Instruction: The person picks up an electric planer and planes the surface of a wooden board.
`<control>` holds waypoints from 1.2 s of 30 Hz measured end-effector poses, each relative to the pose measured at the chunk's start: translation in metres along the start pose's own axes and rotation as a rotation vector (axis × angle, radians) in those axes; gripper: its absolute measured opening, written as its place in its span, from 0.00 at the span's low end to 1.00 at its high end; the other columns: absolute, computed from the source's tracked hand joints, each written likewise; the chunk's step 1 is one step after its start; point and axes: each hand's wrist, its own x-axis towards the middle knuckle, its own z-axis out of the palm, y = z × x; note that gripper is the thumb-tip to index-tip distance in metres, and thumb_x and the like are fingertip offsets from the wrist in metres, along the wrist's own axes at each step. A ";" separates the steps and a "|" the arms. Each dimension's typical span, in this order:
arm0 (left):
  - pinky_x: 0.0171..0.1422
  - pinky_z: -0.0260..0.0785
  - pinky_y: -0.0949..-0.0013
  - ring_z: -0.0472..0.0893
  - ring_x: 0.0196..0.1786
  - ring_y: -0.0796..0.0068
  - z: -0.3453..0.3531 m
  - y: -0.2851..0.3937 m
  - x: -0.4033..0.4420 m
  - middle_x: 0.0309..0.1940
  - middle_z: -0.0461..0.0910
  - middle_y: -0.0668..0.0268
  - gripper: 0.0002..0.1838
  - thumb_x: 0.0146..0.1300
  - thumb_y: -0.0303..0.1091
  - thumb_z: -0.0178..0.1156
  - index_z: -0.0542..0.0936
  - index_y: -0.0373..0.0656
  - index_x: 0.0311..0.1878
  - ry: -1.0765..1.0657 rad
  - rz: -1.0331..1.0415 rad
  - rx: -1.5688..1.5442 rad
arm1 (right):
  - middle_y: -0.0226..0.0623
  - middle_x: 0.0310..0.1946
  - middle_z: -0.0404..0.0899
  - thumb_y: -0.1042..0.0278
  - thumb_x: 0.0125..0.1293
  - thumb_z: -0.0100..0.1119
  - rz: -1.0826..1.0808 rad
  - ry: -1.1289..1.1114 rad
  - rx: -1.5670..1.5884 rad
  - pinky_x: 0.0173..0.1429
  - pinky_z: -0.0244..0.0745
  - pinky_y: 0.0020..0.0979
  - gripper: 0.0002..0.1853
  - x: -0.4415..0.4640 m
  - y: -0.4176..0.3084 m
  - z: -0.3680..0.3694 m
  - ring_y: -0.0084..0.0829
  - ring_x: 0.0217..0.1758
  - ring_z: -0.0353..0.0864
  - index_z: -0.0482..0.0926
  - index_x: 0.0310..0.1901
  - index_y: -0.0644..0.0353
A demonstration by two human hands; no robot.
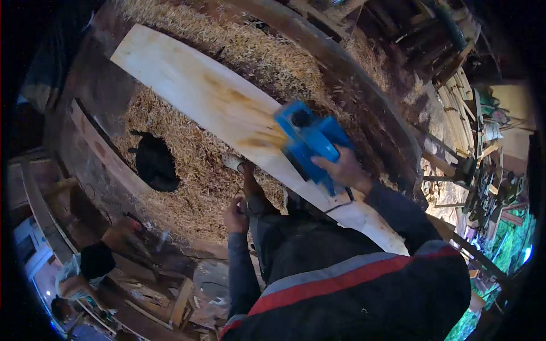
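Note:
My right hand (pixel 344 169) is wrapped round the handle of a blue electric planer (pixel 310 139). The planer rests on a long, pale wooden board (pixel 199 85) that runs from the upper left down to beside my body. Brown streaks mark the wood in front of the tool, and a dark line crosses the board just behind it. By my bent knee, left of the board, is my left hand (pixel 235 216) with its fingers curled in; whether they hold anything is hidden. My foot (pixel 232 162) touches the board's near edge.
Wood shavings (pixel 199 148) cover the floor on both sides of the board. A black rounded object (pixel 154 162) lies among them, near a narrow plank (pixel 102 145). Another person (pixel 85 273) is at the lower left. Stacked timber (pixel 458 108) stands at the right.

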 end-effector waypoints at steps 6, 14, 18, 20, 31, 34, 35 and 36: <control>0.29 0.70 0.58 0.81 0.23 0.61 -0.010 -0.059 -0.020 0.19 0.78 0.56 0.09 0.68 0.39 0.61 0.84 0.46 0.43 0.099 -0.094 -0.063 | 0.36 0.29 0.83 0.41 0.60 0.68 -0.103 -0.065 -0.047 0.39 0.75 0.33 0.25 0.149 -0.109 0.063 0.27 0.30 0.81 0.84 0.42 0.59; 0.27 0.65 0.64 0.73 0.21 0.73 -0.048 -0.055 -0.015 0.18 0.76 0.63 0.09 0.70 0.38 0.61 0.83 0.44 0.46 0.011 -0.441 0.010 | 0.31 0.13 0.75 0.49 0.66 0.64 -0.718 -0.091 -0.218 0.23 0.68 0.31 0.17 0.357 -0.220 0.155 0.23 0.14 0.73 0.85 0.32 0.55; 0.29 0.64 0.71 0.72 0.24 0.80 -0.037 -0.092 -0.030 0.20 0.76 0.67 0.13 0.72 0.40 0.61 0.83 0.41 0.49 0.268 -0.322 -0.255 | 0.34 0.14 0.68 0.51 0.73 0.60 -0.243 -0.082 -0.069 0.22 0.62 0.35 0.21 0.334 -0.281 0.159 0.23 0.14 0.62 0.80 0.32 0.63; 0.29 0.66 0.70 0.72 0.24 0.80 -0.038 -0.086 -0.032 0.20 0.77 0.66 0.13 0.72 0.41 0.62 0.83 0.41 0.49 0.269 -0.349 -0.235 | 0.35 0.14 0.67 0.51 0.73 0.59 -0.363 -0.256 0.029 0.25 0.64 0.39 0.23 0.360 -0.259 0.159 0.28 0.17 0.67 0.75 0.24 0.59; 0.28 0.69 0.60 0.78 0.21 0.65 -0.035 -0.008 -0.035 0.19 0.78 0.57 0.11 0.69 0.42 0.62 0.84 0.47 0.47 0.029 -0.182 0.057 | 0.39 0.43 0.86 0.51 0.63 0.70 -0.340 -0.099 -0.133 0.50 0.78 0.32 0.24 0.086 -0.048 0.031 0.27 0.44 0.84 0.82 0.53 0.60; 0.27 0.68 0.57 0.79 0.21 0.60 -0.005 0.002 -0.042 0.20 0.79 0.55 0.11 0.69 0.41 0.60 0.83 0.49 0.48 0.019 -0.066 0.020 | 0.35 0.44 0.84 0.53 0.61 0.71 -0.146 -0.123 -0.064 0.53 0.77 0.34 0.25 -0.006 0.019 -0.017 0.27 0.46 0.81 0.80 0.54 0.62; 0.29 0.71 0.53 0.81 0.24 0.52 -0.004 0.013 -0.044 0.21 0.80 0.53 0.11 0.68 0.41 0.60 0.83 0.52 0.50 -0.101 -0.045 0.106 | 0.34 0.44 0.84 0.54 0.62 0.70 -0.103 -0.125 -0.109 0.52 0.77 0.34 0.25 -0.033 0.052 -0.032 0.26 0.46 0.81 0.80 0.54 0.63; 0.29 0.71 0.53 0.81 0.24 0.52 0.010 0.010 -0.051 0.21 0.80 0.53 0.11 0.68 0.41 0.60 0.83 0.52 0.50 -0.102 -0.041 0.111 | 0.35 0.43 0.84 0.54 0.62 0.71 -0.065 -0.062 -0.100 0.52 0.76 0.34 0.24 -0.069 0.069 -0.043 0.26 0.45 0.81 0.80 0.54 0.63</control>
